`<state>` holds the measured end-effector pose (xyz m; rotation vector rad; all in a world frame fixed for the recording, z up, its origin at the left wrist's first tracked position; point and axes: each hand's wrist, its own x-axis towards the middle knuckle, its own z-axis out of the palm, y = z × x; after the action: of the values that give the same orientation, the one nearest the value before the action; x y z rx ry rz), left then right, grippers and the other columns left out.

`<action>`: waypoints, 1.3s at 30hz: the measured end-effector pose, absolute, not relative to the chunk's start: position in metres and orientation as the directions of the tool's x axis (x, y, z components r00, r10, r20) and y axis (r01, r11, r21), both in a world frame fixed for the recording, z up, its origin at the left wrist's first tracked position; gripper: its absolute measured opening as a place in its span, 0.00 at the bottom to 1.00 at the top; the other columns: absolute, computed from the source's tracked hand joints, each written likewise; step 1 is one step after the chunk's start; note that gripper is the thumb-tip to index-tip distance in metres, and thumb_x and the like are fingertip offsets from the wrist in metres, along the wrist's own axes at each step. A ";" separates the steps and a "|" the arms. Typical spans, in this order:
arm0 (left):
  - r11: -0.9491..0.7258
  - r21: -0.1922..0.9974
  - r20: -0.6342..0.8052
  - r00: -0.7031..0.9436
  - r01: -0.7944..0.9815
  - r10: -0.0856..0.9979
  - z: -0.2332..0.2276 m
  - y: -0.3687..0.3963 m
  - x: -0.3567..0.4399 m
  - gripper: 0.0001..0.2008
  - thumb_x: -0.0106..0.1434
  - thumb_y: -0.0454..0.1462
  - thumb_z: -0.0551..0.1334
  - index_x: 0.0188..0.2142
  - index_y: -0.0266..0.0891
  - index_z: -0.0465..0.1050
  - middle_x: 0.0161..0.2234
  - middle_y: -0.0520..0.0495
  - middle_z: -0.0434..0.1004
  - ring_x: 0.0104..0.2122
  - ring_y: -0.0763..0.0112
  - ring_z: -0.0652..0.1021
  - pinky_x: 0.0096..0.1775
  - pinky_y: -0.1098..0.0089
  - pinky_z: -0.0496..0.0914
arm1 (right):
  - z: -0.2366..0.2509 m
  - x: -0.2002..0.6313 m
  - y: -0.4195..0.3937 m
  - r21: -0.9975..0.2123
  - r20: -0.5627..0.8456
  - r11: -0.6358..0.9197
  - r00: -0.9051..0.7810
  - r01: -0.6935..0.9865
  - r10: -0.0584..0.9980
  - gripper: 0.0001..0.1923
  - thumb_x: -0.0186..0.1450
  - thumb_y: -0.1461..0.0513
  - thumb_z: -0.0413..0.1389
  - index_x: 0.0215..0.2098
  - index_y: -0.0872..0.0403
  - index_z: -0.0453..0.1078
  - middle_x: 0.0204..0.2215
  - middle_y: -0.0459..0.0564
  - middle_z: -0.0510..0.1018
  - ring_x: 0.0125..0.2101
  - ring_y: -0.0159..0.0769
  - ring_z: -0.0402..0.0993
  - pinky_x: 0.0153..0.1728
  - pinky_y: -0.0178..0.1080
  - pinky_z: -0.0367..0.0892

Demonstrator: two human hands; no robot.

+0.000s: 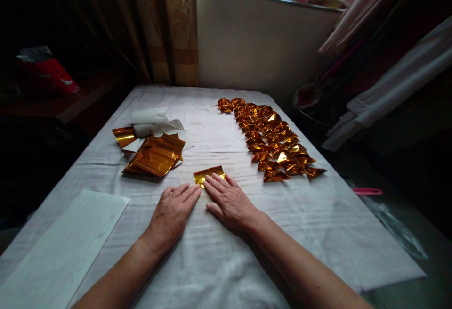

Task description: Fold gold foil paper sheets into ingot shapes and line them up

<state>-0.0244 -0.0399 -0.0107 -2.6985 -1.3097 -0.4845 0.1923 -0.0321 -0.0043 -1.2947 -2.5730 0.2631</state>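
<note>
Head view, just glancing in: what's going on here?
A person is handling a gold foil sheet on the white-covered table. The right hand lies across it; the left hand's fingertips are at its near left corner. Loose gold foil sheets lie piled to the left, and folded gold foil pieces sit in rows to the right.

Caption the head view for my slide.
Left hand and right hand at a gold foil sheet on white cloth, folded foil pieces to the right.
</note>
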 end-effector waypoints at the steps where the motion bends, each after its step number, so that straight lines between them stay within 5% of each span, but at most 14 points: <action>1: -0.622 0.048 0.322 0.577 0.782 0.751 -0.011 -0.040 -0.025 0.23 0.65 0.25 0.51 0.55 0.42 0.71 0.55 0.48 0.76 0.53 0.60 0.74 0.50 0.58 0.61 | -0.004 0.195 -0.033 -0.271 0.099 0.581 -0.578 0.768 0.810 0.29 0.71 0.51 0.49 0.67 0.53 0.56 0.65 0.54 0.61 0.66 0.43 0.53 0.66 0.52 0.45; 8: -0.608 0.068 0.296 0.565 0.791 0.770 -0.009 -0.040 -0.025 0.23 0.65 0.26 0.51 0.54 0.44 0.72 0.55 0.48 0.76 0.53 0.60 0.74 0.50 0.58 0.61 | -0.004 0.223 -0.031 -0.232 0.001 0.449 -0.461 0.863 0.887 0.31 0.71 0.50 0.48 0.68 0.52 0.52 0.67 0.53 0.55 0.67 0.46 0.50 0.66 0.58 0.42; 17: -0.593 0.146 0.331 0.526 0.792 0.783 -0.004 -0.035 -0.024 0.21 0.63 0.27 0.54 0.50 0.44 0.75 0.50 0.47 0.79 0.50 0.61 0.76 0.50 0.57 0.61 | -0.013 0.233 -0.031 -0.191 0.098 0.293 -0.279 0.937 0.955 0.27 0.70 0.55 0.49 0.65 0.55 0.59 0.66 0.58 0.59 0.66 0.49 0.52 0.64 0.58 0.46; 23: -0.605 0.187 0.330 0.531 0.774 0.781 0.014 -0.026 -0.011 0.08 0.65 0.33 0.58 0.39 0.42 0.76 0.40 0.48 0.81 0.43 0.64 0.77 0.49 0.58 0.61 | -0.016 0.229 -0.004 -0.353 0.157 0.245 -0.201 0.903 0.967 0.29 0.66 0.58 0.53 0.64 0.57 0.61 0.63 0.60 0.64 0.64 0.49 0.57 0.62 0.53 0.53; 29: -0.618 0.093 0.344 0.557 0.781 0.756 0.015 -0.025 -0.003 0.12 0.65 0.37 0.59 0.48 0.45 0.75 0.39 0.47 0.78 0.41 0.63 0.75 0.48 0.58 0.61 | -0.009 0.219 0.020 -0.429 0.138 0.244 -0.204 0.870 0.969 0.22 0.61 0.59 0.59 0.54 0.50 0.70 0.61 0.58 0.67 0.63 0.49 0.57 0.60 0.55 0.54; 39: -0.600 0.049 0.306 0.560 0.799 0.770 0.016 -0.022 0.001 0.10 0.65 0.38 0.60 0.45 0.44 0.75 0.39 0.46 0.76 0.42 0.60 0.73 0.50 0.55 0.61 | -0.012 0.223 0.024 -0.603 0.153 0.256 -0.206 0.755 0.967 0.11 0.56 0.64 0.60 0.39 0.51 0.73 0.59 0.54 0.69 0.65 0.51 0.55 0.61 0.58 0.50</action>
<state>0.0009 -0.0224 0.0158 -2.6890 -1.3561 -0.4556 0.2232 0.0239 -0.0121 -1.5574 -2.0306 0.5537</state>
